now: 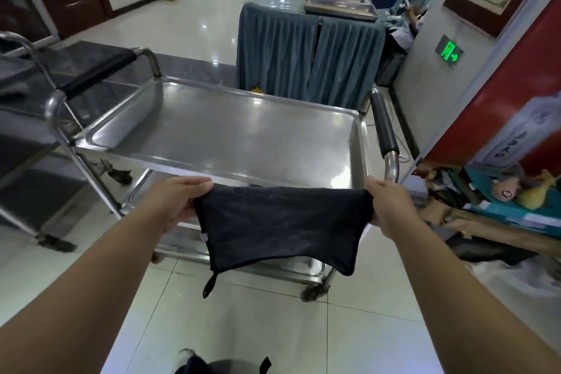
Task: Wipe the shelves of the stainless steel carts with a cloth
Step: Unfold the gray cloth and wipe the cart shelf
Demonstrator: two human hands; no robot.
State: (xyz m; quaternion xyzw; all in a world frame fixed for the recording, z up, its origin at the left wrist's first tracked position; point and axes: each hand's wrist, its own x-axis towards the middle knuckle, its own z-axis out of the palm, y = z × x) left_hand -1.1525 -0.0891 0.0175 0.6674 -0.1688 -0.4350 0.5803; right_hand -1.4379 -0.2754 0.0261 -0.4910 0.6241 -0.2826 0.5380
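A dark cloth (280, 222) hangs spread out between my two hands, in front of the near edge of a stainless steel cart (230, 130). My left hand (173, 202) pinches its upper left corner. My right hand (391, 206) pinches the upper right corner. A small loop dangles from the cloth's lower left corner. The cart's top shelf is bare and shiny; black-padded handles stand at both its ends. The cloth hides part of the lower shelf (188, 247).
A second steel cart (33, 118) stands to the left, touching the first. A skirted table (309, 51) with trays and glassware stands beyond. Boxes and clutter (498, 206) lie along the red wall on the right. The floor is pale tile.
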